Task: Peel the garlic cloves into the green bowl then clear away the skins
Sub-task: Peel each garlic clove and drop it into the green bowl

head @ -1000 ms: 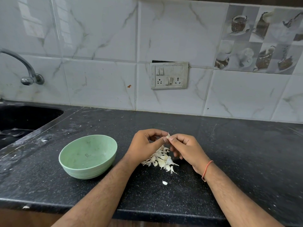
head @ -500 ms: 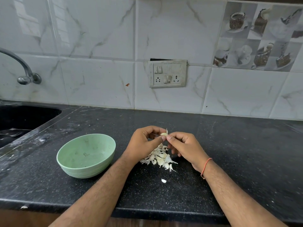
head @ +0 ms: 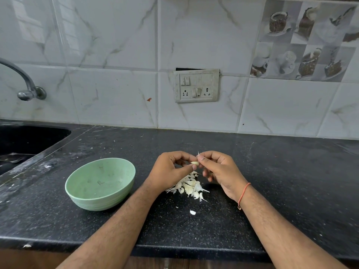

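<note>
Both hands meet above the black counter, pinching one small pale garlic clove (head: 195, 163) between them. My left hand (head: 171, 170) holds it from the left with thumb and forefinger. My right hand (head: 219, 169) pinches its right end, where a thin wisp of skin sticks up. Under the hands lies a heap of white garlic cloves and skins (head: 189, 186). One loose skin flake (head: 192, 212) lies nearer the front edge. The green bowl (head: 76, 188) stands to the left of my left forearm and looks empty.
A black sink (head: 25, 140) is set into the counter at the far left, with a metal tap (head: 25, 82) above it. A switch and socket plate (head: 196, 86) is on the tiled wall behind. The counter's front edge (head: 174, 249) runs under my forearms.
The clove has turned from pointing up to lying sideways between my fingertips, showing more bare flesh. Both hands stay over the heap.
</note>
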